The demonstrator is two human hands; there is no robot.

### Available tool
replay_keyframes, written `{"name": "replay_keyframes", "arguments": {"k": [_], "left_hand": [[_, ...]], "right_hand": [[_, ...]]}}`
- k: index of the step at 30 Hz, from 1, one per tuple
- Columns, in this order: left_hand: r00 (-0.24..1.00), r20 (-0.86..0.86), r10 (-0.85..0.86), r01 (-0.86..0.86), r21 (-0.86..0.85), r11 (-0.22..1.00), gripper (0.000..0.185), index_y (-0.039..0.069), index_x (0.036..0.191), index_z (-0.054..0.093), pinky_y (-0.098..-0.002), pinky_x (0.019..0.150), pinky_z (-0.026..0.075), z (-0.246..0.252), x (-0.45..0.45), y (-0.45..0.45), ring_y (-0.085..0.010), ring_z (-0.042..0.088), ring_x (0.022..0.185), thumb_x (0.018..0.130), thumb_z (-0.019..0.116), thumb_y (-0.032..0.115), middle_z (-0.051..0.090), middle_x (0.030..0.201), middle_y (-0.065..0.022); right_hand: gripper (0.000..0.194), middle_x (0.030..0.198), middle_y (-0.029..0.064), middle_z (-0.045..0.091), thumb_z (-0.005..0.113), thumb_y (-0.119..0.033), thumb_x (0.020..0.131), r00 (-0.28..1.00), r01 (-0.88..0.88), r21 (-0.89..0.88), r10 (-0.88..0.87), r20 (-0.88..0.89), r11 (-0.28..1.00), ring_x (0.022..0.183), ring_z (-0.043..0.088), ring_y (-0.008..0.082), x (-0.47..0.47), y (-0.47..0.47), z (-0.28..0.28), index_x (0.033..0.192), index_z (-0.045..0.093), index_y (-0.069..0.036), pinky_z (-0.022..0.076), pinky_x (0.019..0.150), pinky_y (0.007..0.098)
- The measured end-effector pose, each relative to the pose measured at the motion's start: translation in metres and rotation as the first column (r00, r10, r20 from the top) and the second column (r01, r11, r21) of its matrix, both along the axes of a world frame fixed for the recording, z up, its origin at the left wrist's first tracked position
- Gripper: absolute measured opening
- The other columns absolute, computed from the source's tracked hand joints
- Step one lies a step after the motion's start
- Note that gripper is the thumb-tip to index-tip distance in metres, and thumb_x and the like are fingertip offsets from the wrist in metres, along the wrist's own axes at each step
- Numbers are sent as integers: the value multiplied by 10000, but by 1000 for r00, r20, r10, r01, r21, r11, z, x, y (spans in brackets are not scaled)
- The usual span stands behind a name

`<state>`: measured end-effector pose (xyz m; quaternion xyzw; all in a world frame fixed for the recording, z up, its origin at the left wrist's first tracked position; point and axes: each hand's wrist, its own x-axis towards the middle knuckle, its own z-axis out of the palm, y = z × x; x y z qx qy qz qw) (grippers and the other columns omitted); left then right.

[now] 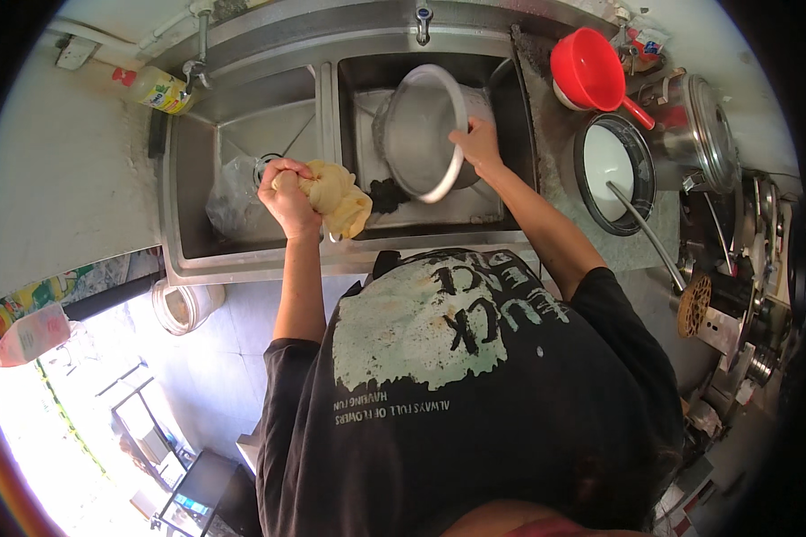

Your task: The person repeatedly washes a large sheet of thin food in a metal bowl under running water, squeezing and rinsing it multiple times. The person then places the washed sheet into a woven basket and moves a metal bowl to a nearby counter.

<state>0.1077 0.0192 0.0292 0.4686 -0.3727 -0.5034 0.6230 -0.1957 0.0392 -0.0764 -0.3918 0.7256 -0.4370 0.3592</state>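
Note:
A bunched yellow cloth (336,194) is gripped in my left hand (292,198), above the divider between the two basins of a stainless steel sink (255,268). My right hand (478,146) holds the rim of a whitish round tub (420,134), which is tipped on its side in the right basin. Under the tub and cloth, a dark crumpled thing (388,196) lies on that basin's floor; I cannot tell what it is. A clear plastic bag (230,201) lies in the left basin, next to my left hand.
On the right counter are a red plastic dipper (588,70), a black-rimmed pot (581,168) of white liquid with a metal ladle handle (645,231), and a lidded steel pot (702,134). A yellow detergent bottle (158,90) stands at the sink's left corner. Taps (424,25) line the back.

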Motion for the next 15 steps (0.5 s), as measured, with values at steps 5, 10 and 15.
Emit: {"name": "replay_keyframes", "arguments": {"k": [5, 10, 15], "left_hand": [[996, -92, -13, 21, 85, 996, 131, 12, 696, 519, -300, 630, 453, 9, 1, 4, -164, 485, 639, 690, 392, -23, 515, 670, -79], [988, -154, 9, 0, 61, 998, 129, -2, 672, 514, -296, 597, 449, 11, 6, 5, -162, 485, 593, 685, 387, -17, 518, 625, -83], [979, -201, -28, 39, 54, 998, 113, 7, 698, 512, -304, 607, 460, 5, 14, 2, -164, 479, 603, 700, 400, 1, 513, 645, -81]], "right_hand": [[216, 635, 215, 518, 616, -163, 654, 840, -168, -104, 87, -536, 980, 587, 506, 399, 6, 19, 32, 689, 484, 5, 394, 554, 453], [235, 614, 130, 510, 670, -85, 606, 544, -464, -241, 59, -837, 852, 578, 542, 327, 0, 56, 69, 647, 441, -51, 411, 478, 403], [291, 583, 90, 469, 686, -38, 536, 437, -577, -269, 13, -900, 771, 518, 515, 290, -8, 91, 114, 612, 407, -69, 398, 451, 383]]}}
